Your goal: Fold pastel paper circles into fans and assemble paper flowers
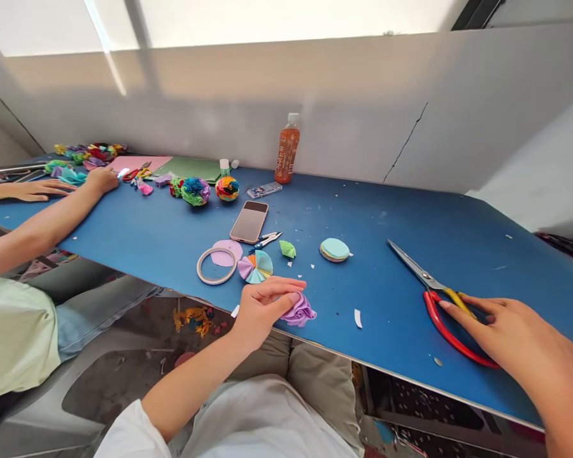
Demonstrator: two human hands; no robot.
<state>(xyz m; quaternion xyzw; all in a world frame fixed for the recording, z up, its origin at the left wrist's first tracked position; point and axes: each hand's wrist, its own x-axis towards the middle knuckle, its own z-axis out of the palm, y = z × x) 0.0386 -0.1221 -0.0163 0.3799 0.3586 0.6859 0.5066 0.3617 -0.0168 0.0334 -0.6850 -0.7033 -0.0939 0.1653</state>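
Note:
Near the table's front edge, my left hand (pixel 265 308) pinches a crumpled purple paper flower (pixel 300 312). Over to the right, the fingers of my right hand (pixel 501 331) close round the yellow handle of a large pair of scissors (pixel 432 286) with red and yellow grips. The scissors lie on the table, blades pointing away to the left. Just beyond my left hand are a multicoloured pleated paper rosette (pixel 256 267) and a small folded green paper piece (pixel 288 249). A stack of paper circles (pixel 334 249), light blue on top, lies between my hands.
A roll of tape (pixel 200 267), a purple paper circle (pixel 229 252), a compass (pixel 267 240) and a phone (pixel 249 221) lie left of centre. Behind stand a drink bottle (pixel 287 152) and colourful paper balls (pixel 195 191). A co-worker's arms (pixel 52 219) reach over the table at left.

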